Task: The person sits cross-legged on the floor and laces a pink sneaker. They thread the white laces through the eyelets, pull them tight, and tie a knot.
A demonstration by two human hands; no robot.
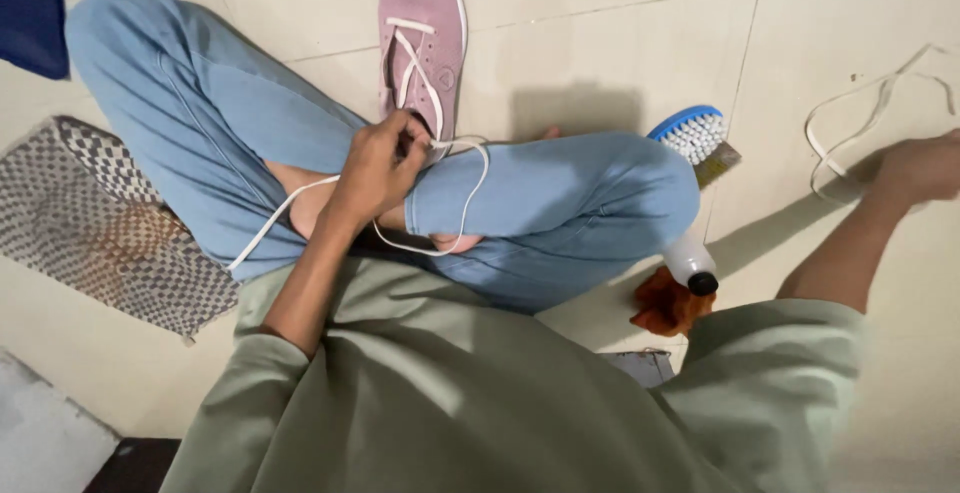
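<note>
I sit cross-legged on a tiled floor in blue jeans. A pink shoe (425,28) lies in front of my knees, partly laced with a white lace (455,198). My left hand (378,165) pinches that lace near the shoe's heel, and loose loops of it drape over my legs. Far to the right, my right hand (920,168) reaches out and rests on the floor beside a second loose white lace (860,123); whether it grips the lace is unclear.
A blue-backed scrub brush (692,133) lies by my right knee. A clear bottle with a black cap (690,263) and an orange cloth (668,305) sit beside it. A checkered mat (90,223) lies at left, a dark blue cloth (30,23) top left.
</note>
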